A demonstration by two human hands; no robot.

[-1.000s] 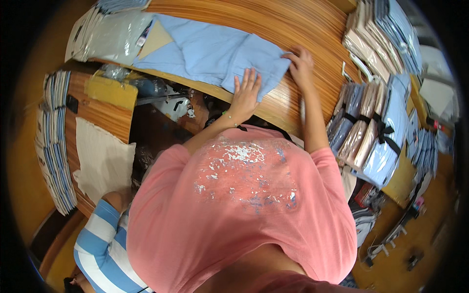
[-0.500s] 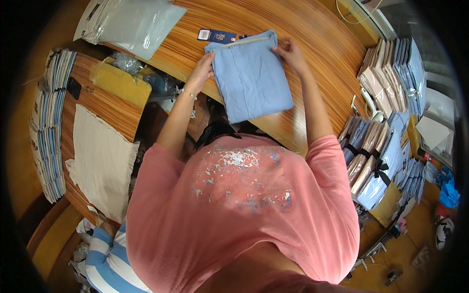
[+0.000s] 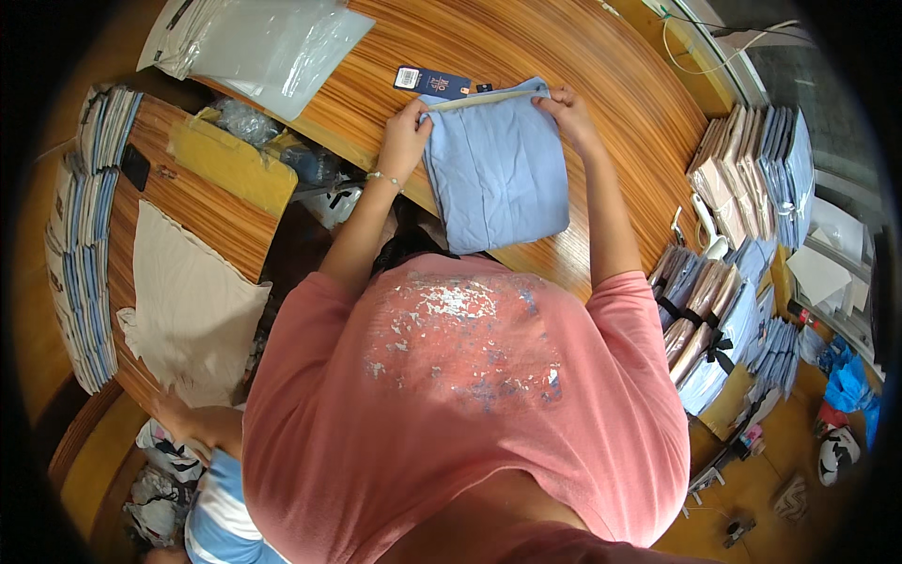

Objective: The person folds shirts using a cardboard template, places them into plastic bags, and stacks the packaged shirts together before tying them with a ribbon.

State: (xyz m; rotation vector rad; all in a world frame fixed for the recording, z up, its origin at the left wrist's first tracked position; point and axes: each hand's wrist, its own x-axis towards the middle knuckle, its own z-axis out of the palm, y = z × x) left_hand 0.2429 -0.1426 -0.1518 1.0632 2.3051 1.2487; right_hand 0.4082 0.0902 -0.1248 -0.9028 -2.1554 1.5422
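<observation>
A light blue folded garment [image 3: 498,179] lies on the wood-grain table, its near end reaching the table's front edge. A pale strip [image 3: 484,100] shows along its far edge. My left hand [image 3: 406,139] is closed on its far left corner, fingertips at the fold. At the far right corner my right hand [image 3: 567,118] pinches the cloth between thumb and fingers. Just beyond the far edge lies a dark blue hang tag [image 3: 443,83] with a white label on it.
Clear plastic bags [image 3: 282,56] lie at the far left. Stacks of packed garments stand at the right [image 3: 742,169] and far left [image 3: 94,235]. A cream cloth [image 3: 193,291] covers part of the left table, beside another person's arm [image 3: 202,423]. A white handled tool [image 3: 707,226] sits near the right stacks.
Both hands have shifted slightly inward along the garment's far edge and closed on its corners. At lower left, the other person's arm has come up toward the cream cloth.
</observation>
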